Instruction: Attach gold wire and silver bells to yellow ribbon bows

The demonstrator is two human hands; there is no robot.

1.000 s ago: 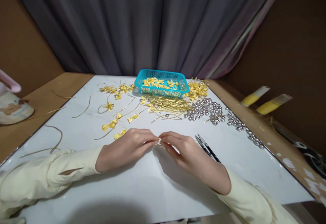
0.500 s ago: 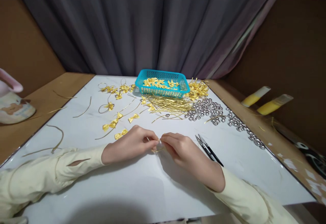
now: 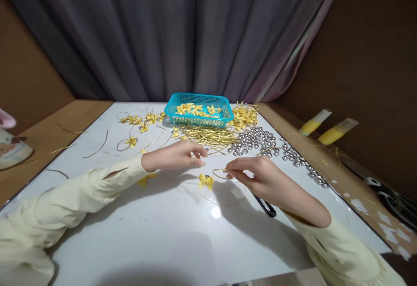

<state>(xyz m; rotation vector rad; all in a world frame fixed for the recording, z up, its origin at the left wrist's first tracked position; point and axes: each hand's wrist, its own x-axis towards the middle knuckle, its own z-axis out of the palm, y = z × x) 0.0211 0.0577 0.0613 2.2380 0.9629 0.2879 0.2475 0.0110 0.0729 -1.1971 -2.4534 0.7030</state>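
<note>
My right hand (image 3: pixel 260 175) pinches a small loop of gold cord (image 3: pixel 219 173) between thumb and fingertips, just above the white tabletop. Left of that loop is a yellow ribbon bow (image 3: pixel 206 182) with a small silver piece at its top; whether the two are joined I cannot tell. My left hand (image 3: pixel 180 155) hovers behind the bow, its thumb and fingers apart and nothing between them. Beneath my right hand lie black thread snips (image 3: pixel 267 208), their blades hidden. Another yellow bow (image 3: pixel 146 179) is partly covered by my left forearm.
A turquoise basket (image 3: pixel 199 122) holding yellow bows stands at the back. Nearby lie gold cords (image 3: pixel 211 136), a pile of yellow bows (image 3: pixel 244 116) and scattered silver beads (image 3: pixel 257 139). Finished-looking loops with bows (image 3: pixel 132 142) rest at left; two yellow-filled tubes (image 3: pixel 339 131) are at right.
My hands have parted: the left has moved forward and opened, the right has shifted right with the cord loop. The bow between them has come into view. The camera view has shifted slightly.
</note>
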